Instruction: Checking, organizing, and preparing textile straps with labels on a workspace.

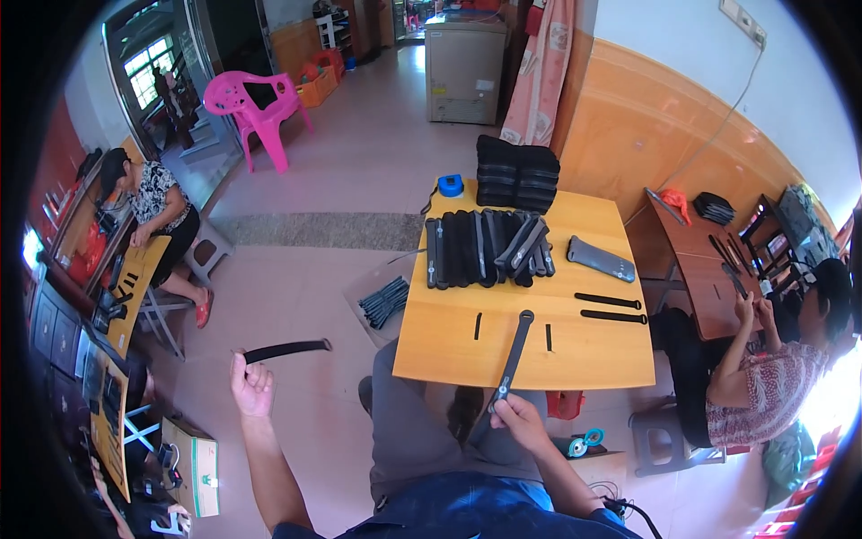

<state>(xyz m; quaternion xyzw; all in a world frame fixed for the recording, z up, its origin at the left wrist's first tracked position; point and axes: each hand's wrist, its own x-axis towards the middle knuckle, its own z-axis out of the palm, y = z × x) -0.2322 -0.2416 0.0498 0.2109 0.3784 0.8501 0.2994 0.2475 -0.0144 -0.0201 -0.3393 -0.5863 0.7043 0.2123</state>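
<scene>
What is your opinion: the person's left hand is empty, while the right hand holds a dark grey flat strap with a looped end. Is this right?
Not entirely: the left hand is not empty. In the head view, it holds a black flat strap. The right hand does hold the dark grey strap.

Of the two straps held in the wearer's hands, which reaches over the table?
The grey strap in the right hand: it extends over the table, whereas the black strap in the left hand extends over the floor.
</scene>
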